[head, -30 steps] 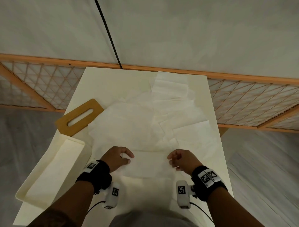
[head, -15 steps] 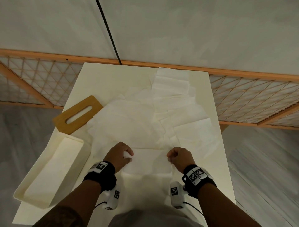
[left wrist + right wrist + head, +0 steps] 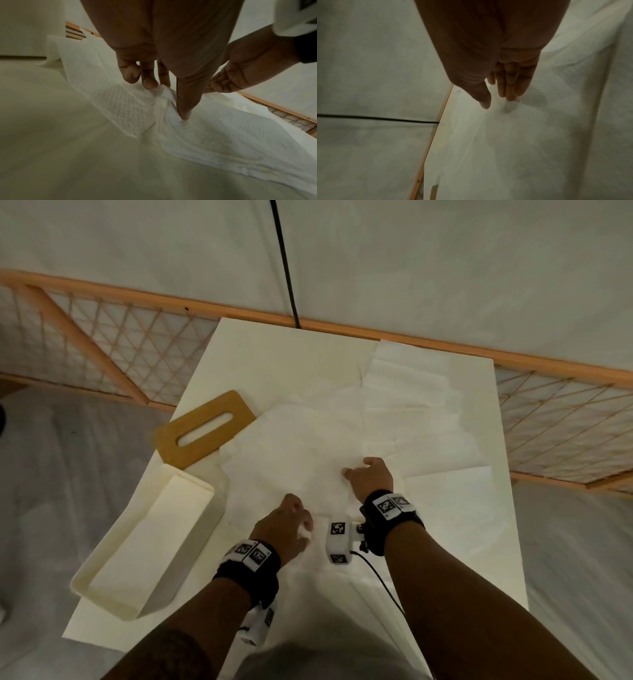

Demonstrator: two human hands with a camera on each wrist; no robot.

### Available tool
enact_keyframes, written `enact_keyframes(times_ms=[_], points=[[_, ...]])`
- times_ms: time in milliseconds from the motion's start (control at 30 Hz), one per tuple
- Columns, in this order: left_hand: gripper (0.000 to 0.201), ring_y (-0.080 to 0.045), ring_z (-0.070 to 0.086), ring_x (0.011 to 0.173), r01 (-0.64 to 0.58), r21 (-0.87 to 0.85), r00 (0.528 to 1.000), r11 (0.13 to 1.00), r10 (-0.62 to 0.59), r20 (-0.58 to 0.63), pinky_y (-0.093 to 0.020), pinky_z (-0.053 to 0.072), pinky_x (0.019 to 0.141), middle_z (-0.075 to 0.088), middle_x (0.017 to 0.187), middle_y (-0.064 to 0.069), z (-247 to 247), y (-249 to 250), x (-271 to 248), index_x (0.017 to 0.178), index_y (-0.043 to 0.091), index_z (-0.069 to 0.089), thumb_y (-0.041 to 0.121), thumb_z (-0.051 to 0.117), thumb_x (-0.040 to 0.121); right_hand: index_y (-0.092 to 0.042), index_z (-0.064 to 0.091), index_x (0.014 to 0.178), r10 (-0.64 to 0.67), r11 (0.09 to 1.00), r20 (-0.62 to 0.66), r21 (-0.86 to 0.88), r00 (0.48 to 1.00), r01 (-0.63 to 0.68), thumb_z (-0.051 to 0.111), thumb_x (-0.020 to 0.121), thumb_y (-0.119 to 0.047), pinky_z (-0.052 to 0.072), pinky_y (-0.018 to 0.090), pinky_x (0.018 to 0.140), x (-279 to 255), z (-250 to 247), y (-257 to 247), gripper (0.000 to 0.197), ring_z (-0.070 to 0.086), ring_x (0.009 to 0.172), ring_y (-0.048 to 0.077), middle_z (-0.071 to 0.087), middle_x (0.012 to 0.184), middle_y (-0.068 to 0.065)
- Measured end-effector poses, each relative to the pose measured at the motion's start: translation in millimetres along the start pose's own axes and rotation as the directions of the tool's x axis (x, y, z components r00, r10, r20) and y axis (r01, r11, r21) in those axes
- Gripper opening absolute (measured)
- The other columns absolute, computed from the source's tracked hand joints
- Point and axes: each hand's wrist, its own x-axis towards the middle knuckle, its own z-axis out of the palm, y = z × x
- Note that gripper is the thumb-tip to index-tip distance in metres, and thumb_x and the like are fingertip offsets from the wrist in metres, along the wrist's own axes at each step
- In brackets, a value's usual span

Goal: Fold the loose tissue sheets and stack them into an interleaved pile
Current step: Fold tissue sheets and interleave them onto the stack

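Note:
Several loose white tissue sheets (image 3: 301, 453) lie overlapping across the middle and far right of the white table (image 3: 274, 350). My left hand (image 3: 303, 527) is at the near edge of the spread. In the left wrist view its thumb presses down on a textured tissue sheet (image 3: 205, 129) while its curled fingers (image 3: 149, 83) pinch a raised corner of it. My right hand (image 3: 363, 474) reaches further forward, its straight fingertips (image 3: 510, 97) resting on the loose sheets and holding nothing. The right wrist camera hides most of the tissue beside the left hand.
An open cream tissue box (image 3: 144, 542) stands at the table's near left. Its wooden lid with a slot (image 3: 205, 433) lies behind it. A wooden lattice screen (image 3: 120, 347) runs behind the table, and a black cable (image 3: 284, 261) hangs down the wall.
My right hand let go of the folded sheet's right edge and moved forward and left onto the loose sheets. The left hand stays on the near sheet.

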Motion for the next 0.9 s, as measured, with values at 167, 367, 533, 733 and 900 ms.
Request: enact_keyframes(times_ms=[167, 367, 533, 733, 900], points=[[0.022, -0.010, 0.050, 0.095, 0.008, 0.025, 1.000, 1.000, -0.008, 0.008, -0.029, 0.044, 0.075, 0.032, 0.124, 0.010, 0.5, -1.2, 3.2, 0.101, 0.031, 0.057, 0.033, 0.072, 0.085, -0.007, 0.051, 0.139, 0.072, 0.990, 0.042, 0.120, 0.997, -0.076, 0.086, 0.060, -0.048, 0.054, 0.044, 0.099, 51.5, 18.0, 18.4, 0.096, 0.068, 0.111, 0.030, 0.070, 0.121, 0.014], [0.023, -0.009, 0.055, 0.097, 0.002, -0.057, 1.000, 0.998, -0.001, 0.011, -0.031, 0.050, 0.079, 0.032, 0.118, 0.016, 1.3, -9.1, 6.7, 0.095, 0.034, 0.056, 0.038, 0.073, 0.081, -0.008, 0.058, 0.068, 0.050, 0.950, 0.145, 0.299, 0.988, -0.092, 0.064, 0.081, -0.012, 0.052, 0.038, 0.071, 2.7, -6.8, -21.3, 0.015, 0.054, 0.064, 0.026, 0.055, 0.056, 0.002], [0.017, -0.019, 0.059, 0.090, 0.129, -0.579, 0.914, 0.805, -0.323, -0.246, -0.030, 0.042, 0.078, 0.056, 0.103, 0.003, -14.8, -3.9, 20.9, 0.093, 0.022, 0.060, 0.039, 0.064, 0.094, 0.002, 0.064, 0.082, 0.016, 0.853, 0.255, 0.500, 0.967, -0.146, 0.055, 0.068, -0.012, 0.037, 0.038, 0.067, -30.2, -39.4, -26.7, 0.022, 0.047, 0.062, 0.024, 0.055, 0.065, 0.004], [0.086, -0.020, 0.065, 0.106, 0.274, -0.961, 0.908, 0.036, -0.339, 0.247, -0.043, 0.039, 0.093, 0.074, 0.115, -0.002, -51.9, 8.3, 27.4, 0.117, 0.014, 0.067, 0.085, 0.033, 0.084, 0.004, 0.066, 0.115, -0.059, 0.712, 0.355, 0.670, 0.933, -0.209, 0.034, 0.083, 0.001, 0.058, 0.038, 0.077, -52.7, -79.5, -21.4, 0.045, 0.069, 0.088, 0.034, 0.070, 0.103, 0.020], [0.050, -0.021, 0.061, 0.113, 0.241, -0.970, 0.960, 0.023, -0.150, 0.235, -0.041, 0.040, 0.098, 0.072, 0.108, 0.000, -48.6, 27.9, 25.0, 0.113, 0.019, 0.069, 0.059, 0.058, 0.086, 0.008, 0.063, 0.119, -0.046, 0.712, 0.417, 0.651, 0.908, -0.263, 0.040, 0.078, -0.009, 0.055, 0.037, 0.069, -66.7, -107.4, -0.7, 0.050, 0.065, 0.078, 0.035, 0.065, 0.099, 0.023]])
